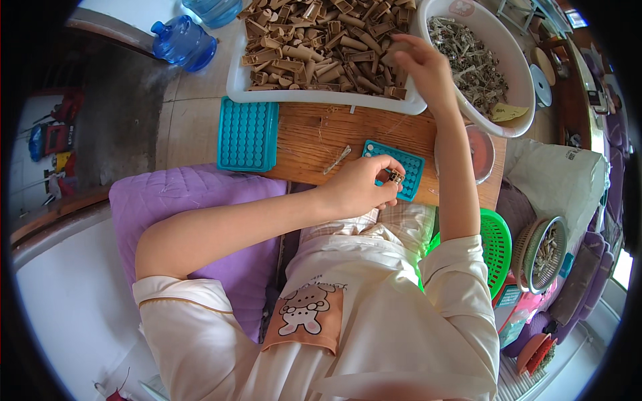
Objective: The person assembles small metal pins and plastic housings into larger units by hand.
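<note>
My left hand (361, 184) is closed in a pinch over a teal tray (414, 162) with round pockets. Between its fingertips sits a small metal-and-dark part (396, 177); finer detail is too small to read. My right hand (428, 70) reaches to the right side of a white bin (321, 98) heaped with brown plastic pieces (321, 50), some shaped like tubes and some like open channels. Its fingers are curled around what looks like one brown plastic piece (393, 55), partly hidden by the fingers.
A stack of teal trays (247, 134) stands left on the wooden table (307, 137), near a thin bundle of wire (337, 160). Right of the bin is a white basin (525, 80) of small metal parts. A green basket (496, 254) and purple cushion (200, 200) flank me.
</note>
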Tool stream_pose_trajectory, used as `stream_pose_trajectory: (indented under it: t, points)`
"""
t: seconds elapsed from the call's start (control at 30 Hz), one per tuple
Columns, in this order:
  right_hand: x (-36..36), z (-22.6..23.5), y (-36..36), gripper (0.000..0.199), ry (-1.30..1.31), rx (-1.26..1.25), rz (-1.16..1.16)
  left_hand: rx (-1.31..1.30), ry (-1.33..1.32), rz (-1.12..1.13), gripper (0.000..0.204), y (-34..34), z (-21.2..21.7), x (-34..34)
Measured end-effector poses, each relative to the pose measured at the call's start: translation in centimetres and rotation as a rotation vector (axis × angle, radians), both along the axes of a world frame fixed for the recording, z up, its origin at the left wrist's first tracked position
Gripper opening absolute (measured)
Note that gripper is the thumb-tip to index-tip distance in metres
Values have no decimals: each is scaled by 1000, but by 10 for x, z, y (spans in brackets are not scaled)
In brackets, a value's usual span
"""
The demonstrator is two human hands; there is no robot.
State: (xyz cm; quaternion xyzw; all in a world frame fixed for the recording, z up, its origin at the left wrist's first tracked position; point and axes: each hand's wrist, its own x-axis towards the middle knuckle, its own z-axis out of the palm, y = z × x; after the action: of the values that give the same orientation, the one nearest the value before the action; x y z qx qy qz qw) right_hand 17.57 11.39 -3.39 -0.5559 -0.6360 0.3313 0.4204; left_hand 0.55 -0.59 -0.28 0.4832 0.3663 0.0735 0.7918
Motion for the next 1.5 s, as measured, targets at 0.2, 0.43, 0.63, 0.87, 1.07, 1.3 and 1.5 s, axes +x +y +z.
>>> stream_pose_trajectory:
  t: [0.2, 0.43, 0.63, 0.87, 1.07, 1.3, 1.5]
  points:
    - [28, -3, -48, 24, 737, -298, -165, 40, -73, 29, 25, -1, -5, -1]
    - [22, -18, -90, 20, 192, -116, -377, -176, -166, 318, 26, 8, 5, 3]
    - [12, -19, -108, 18, -71, -38, -452, -107, -292, 452, 30, 15, 11, 4]
    - [-30, 11, -160, 25, 876, -121, -317, 70, -299, 414, 32, 15, 20, 5]
    - [-59, 12, -171, 23, 1063, -87, -317, 372, -321, 420, 29, 9, 30, 8]
    - [-64, 18, -169, 20, 884, 13, -386, 361, -341, 405, 31, 12, 33, 6]
    - [-61, 18, -167, 18, 667, 30, -401, 387, -316, 346, 34, 13, 30, 5]
